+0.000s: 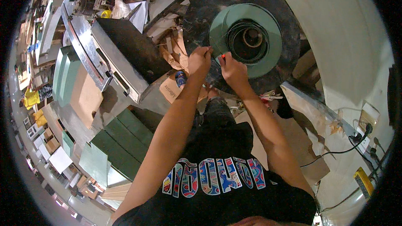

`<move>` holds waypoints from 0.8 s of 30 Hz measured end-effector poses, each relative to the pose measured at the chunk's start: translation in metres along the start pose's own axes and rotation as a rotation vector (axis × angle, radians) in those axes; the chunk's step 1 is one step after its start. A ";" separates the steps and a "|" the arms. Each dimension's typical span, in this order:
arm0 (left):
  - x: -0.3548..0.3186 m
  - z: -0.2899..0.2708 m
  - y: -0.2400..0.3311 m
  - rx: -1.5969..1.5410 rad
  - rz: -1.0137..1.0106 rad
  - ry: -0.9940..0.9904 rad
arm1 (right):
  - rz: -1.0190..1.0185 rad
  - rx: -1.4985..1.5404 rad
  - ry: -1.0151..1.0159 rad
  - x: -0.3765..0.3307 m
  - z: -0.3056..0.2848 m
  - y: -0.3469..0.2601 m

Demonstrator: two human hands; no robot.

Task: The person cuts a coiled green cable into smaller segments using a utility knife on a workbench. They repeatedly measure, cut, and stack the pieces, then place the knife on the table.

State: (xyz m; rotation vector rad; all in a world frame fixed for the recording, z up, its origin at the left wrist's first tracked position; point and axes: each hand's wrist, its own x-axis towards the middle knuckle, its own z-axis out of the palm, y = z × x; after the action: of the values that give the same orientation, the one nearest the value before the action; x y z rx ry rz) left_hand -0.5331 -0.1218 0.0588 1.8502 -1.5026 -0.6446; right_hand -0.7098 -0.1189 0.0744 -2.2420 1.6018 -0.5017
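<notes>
"Green roll [270,54], lying on the black disc [201,16] just ahead of you: how are your hands set?"

"Your right hand [234,72] closes round a small orange-red piece [223,56]. Your left hand [199,62] is curled just beside it, near the roll's edge; whether it pinches anything, I cannot tell."

"And around you?"

"Brown paper [180,50] left of the disc, green boards [125,136] farther left."

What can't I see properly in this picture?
Head view:
Orange thing: partly hidden by the right hand.
Left hand: too small to tell what, if anything, its fingers pinch.
Box: partly covered by the left forearm.
Pale panel: cut off by the top edge.
</notes>
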 end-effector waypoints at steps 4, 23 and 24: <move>0.007 0.001 0.005 0.145 -0.019 -0.049 | 0.016 -0.114 -0.071 0.011 0.000 -0.001; 0.022 0.000 0.012 0.341 0.154 -0.101 | 0.082 -0.216 -0.162 0.009 0.010 0.001; 0.023 0.000 0.013 0.338 0.156 -0.112 | 0.066 -0.215 -0.137 0.009 0.009 -0.001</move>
State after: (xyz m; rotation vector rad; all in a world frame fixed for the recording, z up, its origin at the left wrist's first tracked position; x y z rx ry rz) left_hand -0.5362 -0.1454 0.0694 1.9403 -1.9048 -0.4467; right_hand -0.7024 -0.1268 0.0679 -2.3089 1.7223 -0.1609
